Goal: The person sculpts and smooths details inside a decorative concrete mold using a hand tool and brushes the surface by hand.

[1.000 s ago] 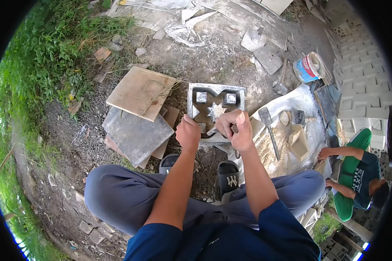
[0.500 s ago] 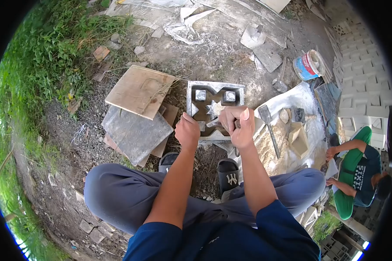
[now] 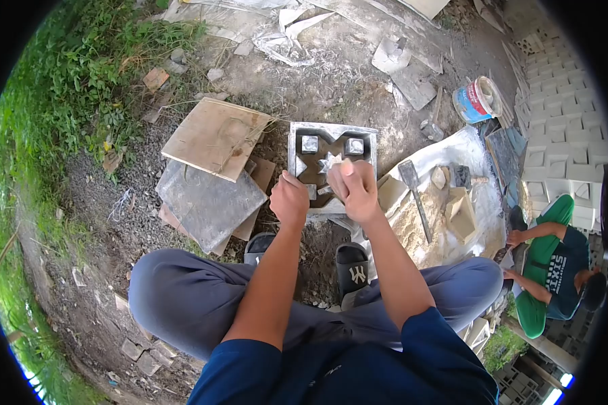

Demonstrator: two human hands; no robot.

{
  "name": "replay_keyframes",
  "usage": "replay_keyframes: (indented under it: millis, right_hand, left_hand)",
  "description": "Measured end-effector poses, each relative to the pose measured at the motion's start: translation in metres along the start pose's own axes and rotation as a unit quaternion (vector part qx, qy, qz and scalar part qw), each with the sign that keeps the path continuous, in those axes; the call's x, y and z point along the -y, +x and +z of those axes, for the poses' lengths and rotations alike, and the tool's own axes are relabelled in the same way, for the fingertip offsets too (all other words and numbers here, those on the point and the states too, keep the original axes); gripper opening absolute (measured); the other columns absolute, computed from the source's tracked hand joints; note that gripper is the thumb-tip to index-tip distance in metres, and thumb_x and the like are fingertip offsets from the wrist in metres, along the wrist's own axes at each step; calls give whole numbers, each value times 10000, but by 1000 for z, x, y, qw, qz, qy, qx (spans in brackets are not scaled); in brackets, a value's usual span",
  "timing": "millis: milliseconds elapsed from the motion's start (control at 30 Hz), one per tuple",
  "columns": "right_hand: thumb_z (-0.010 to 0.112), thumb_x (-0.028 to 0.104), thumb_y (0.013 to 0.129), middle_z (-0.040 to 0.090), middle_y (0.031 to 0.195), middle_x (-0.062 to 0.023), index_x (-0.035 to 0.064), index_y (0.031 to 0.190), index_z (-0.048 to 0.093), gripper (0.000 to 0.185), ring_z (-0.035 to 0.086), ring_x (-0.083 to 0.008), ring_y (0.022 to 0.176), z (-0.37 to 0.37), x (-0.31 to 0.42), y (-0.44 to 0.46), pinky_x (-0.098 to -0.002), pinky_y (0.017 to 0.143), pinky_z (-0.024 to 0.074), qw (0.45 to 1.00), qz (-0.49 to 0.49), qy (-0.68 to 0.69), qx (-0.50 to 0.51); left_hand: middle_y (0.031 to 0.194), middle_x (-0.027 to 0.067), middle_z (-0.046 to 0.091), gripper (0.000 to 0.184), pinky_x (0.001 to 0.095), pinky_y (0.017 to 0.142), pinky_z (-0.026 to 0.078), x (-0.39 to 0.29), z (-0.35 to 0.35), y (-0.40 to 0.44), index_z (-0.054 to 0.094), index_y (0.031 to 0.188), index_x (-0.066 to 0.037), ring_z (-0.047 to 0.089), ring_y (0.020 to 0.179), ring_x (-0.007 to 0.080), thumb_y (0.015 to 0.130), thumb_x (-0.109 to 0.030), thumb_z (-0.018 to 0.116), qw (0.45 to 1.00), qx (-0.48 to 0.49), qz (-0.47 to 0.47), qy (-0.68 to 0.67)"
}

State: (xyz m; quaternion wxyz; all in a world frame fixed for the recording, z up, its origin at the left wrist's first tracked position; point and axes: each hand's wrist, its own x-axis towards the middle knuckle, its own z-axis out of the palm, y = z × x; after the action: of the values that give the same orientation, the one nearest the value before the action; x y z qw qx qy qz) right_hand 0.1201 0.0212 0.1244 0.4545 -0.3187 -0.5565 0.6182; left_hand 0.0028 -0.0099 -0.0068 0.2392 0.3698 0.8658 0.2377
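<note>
A square metal mould (image 3: 334, 128) lies on the ground before me, with block-shaped cores in its corners and a star-shaped piece (image 3: 329, 162) at its centre. My left hand (image 3: 290, 200) is closed at the mould's left edge, gripping it near the front corner. Above the mould's front right part, my right hand (image 3: 355, 191) is closed in a fist, thumb uppermost. It hides part of the star and the right-hand cores; what it holds, if anything, is hidden.
Right of the mould, a pale sheet (image 3: 463, 145) carries sandy powder (image 3: 409, 223), a flat-bladed tool (image 3: 417, 202) and a box-like scoop (image 3: 461, 214). Boards (image 3: 213, 202) are stacked at left. A bucket (image 3: 476, 101) stands at back right. Another person (image 3: 561, 263) sits at far right.
My right hand has shifted left over the mould, closer to the central star. My left hand stays at the mould's left edge.
</note>
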Motion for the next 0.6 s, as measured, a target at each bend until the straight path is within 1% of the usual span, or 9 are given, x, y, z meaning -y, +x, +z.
replay_keyframes:
  millis: [167, 233, 300, 367, 400, 433, 500, 533, 600]
  right_hand:
    - [526, 486, 1049, 288, 531, 37, 61, 568, 323, 673, 254, -81, 514, -4, 4, -5, -303, 488, 190, 996, -59, 65, -16]
    - [516, 471, 1056, 299, 520, 33, 69, 560, 333, 664, 259, -79, 496, -4, -4, -9, -301, 478, 187, 1000, -11, -25, -10]
    - [508, 452, 1064, 316, 517, 26, 63, 557, 336, 662, 263, -80, 496, -8, 4, -4, -302, 476, 188, 1000, 1, -15, -11]
    - [499, 452, 1070, 318, 529, 31, 56, 564, 324, 666, 260, -81, 509, -8, 15, -7, -305, 480, 197, 997, -17, 79, -3]
    - [502, 456, 1069, 324, 522, 33, 62, 552, 336, 671, 268, -84, 502, -8, 14, -7, -306, 478, 195, 996, -6, 89, 5]
    - [502, 456, 1069, 324, 522, 33, 62, 552, 336, 671, 268, -84, 502, -6, 10, -7, -306, 478, 195, 996, 0, 90, 6]
    - [497, 461, 1068, 332, 504, 28, 76, 531, 357, 675, 271, -88, 484, -4, 6, 0, -303, 476, 190, 998, 50, -11, 27]
    - [498, 451, 1070, 328, 503, 27, 73, 530, 360, 673, 259, -89, 497, -6, 13, 0, -306, 483, 189, 997, 31, 33, 61]
    - [500, 452, 1069, 321, 503, 26, 68, 531, 355, 676, 258, -88, 503, -6, 16, -5, -306, 486, 190, 996, 15, 55, 69]
  left_hand:
    - [915, 293, 709, 528, 593, 784, 548, -4, 0, 2, 710, 990, -5, 670, 873, 521, 1066, -350, 319, 1000, -8, -5, 0]
    - [917, 288, 711, 528, 589, 784, 549, -1, -4, -2, 711, 990, -8, 672, 875, 518, 1066, -352, 317, 1000, 7, -16, 6]
    - [919, 284, 712, 528, 586, 783, 550, -9, -4, 4, 712, 990, -12, 673, 878, 514, 1066, -353, 316, 1000, 17, -11, 4]
    - [913, 282, 712, 529, 588, 788, 548, -6, -4, 1, 710, 997, -11, 676, 877, 511, 1065, -357, 316, 1000, 8, -13, -7]
    - [913, 282, 712, 529, 588, 788, 548, -6, -4, 5, 710, 997, -11, 676, 877, 511, 1065, -357, 316, 1000, 4, -17, -9]
    - [911, 283, 711, 530, 590, 790, 547, -4, -4, 4, 709, 992, -10, 676, 878, 511, 1065, -358, 316, 1000, 10, -18, 0]
    - [909, 283, 710, 531, 591, 793, 545, -7, -3, 2, 708, 987, -10, 676, 879, 511, 1065, -360, 315, 1000, 17, -8, 5]
    - [908, 283, 709, 530, 592, 795, 544, -9, -4, 4, 705, 982, -11, 675, 880, 512, 1065, -360, 315, 1000, 15, -8, 1]
    - [906, 284, 708, 529, 592, 798, 543, -5, -6, 2, 702, 977, -11, 673, 880, 514, 1065, -360, 314, 1000, 17, -20, 1]
